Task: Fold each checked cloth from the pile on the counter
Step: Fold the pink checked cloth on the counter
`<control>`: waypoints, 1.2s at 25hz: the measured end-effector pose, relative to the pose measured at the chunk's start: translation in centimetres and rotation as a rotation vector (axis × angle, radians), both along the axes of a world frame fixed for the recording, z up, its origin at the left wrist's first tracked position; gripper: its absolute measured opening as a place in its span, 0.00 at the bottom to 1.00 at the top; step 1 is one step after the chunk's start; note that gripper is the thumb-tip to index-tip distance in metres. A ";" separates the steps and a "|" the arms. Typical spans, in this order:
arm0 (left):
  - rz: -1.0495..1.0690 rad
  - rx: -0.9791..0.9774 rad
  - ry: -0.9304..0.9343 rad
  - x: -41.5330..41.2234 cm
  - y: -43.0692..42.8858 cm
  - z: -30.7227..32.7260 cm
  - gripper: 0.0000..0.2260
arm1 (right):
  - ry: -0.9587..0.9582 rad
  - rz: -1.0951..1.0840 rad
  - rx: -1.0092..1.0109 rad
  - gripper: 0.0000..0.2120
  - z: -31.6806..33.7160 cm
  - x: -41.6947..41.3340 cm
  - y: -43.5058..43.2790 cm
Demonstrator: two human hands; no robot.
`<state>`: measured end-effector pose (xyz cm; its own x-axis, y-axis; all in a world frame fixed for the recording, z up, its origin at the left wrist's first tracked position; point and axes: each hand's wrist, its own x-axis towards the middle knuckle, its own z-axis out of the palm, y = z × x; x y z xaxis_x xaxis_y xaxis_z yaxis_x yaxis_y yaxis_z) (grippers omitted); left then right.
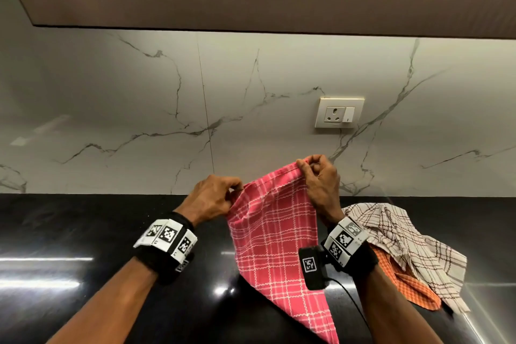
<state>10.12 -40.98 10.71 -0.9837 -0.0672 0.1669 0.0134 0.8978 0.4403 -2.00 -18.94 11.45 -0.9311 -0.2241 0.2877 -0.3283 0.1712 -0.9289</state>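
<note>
Black counter (83,232): pink cloth (273,237) under L grip (212,198), R grip (321,184), top edge pinched.

No words, brands or numbers can be read. The only printed marks are black-and-white square code patterns: several on my left wristband (167,237), several on my right wristband (344,240), and one on the small black box (311,267) just beside that band.

The red cloth (276,237), checked in white, hangs by its top edge, pinched in my left grip (212,198) and right grip (321,181), tapering to a low corner. Right of it on the tabletop (83,232), a crumpled white cloth (405,237), brown-checked, lies over an orange cloth (410,285).
</note>
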 end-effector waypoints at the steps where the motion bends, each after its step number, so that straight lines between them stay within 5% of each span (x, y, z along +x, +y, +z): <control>1: -0.044 0.015 -0.064 0.2 -0.8 0.8 0.06 | 0.070 -0.052 0.032 0.07 0.6 0.0 0.0; 3: -0.075 0.088 -0.186 0.6 -1.6 2.4 0.05 | 0.133 -0.154 0.090 0.08 1.1 -0.2 -0.1; 5: -0.031 0.080 -0.241 1.2 -2.0 4.1 0.19 | 0.173 -0.300 0.175 0.11 1.6 -0.3 0.0; 8: -0.026 0.145 0.148 2.3 -2.5 6.2 0.23 | 0.395 -0.382 0.271 0.10 2.8 0.2 0.0; 11: 0.015 0.434 0.482 2.6 -2.5 9.0 0.21 | 0.423 -0.331 0.214 0.10 5.5 1.1 -0.5; 16: -0.006 0.717 0.586 2.2 -1.6 13.6 0.16 | 0.415 -0.360 -0.066 0.08 11.3 2.4 -1.0; 18: -0.074 0.778 0.475 2.4 -2.2 14.6 0.18 | 0.417 -0.397 -0.108 0.07 12.0 3.4 -0.4; 20: -0.128 0.724 0.319 2.9 -3.2 14.9 0.20 | 0.344 -0.303 -0.033 0.07 11.8 3.7 0.5; 25: 0.032 0.569 0.108 2.8 -4.5 14.3 0.22 | -0.336 0.243 -0.145 0.13 10.4 2.0 3.0; 30: 0.498 -0.088 0.361 -1.8 -4.1 15.5 0.11 | -0.283 0.273 -0.337 0.07 13.6 -0.3 -1.2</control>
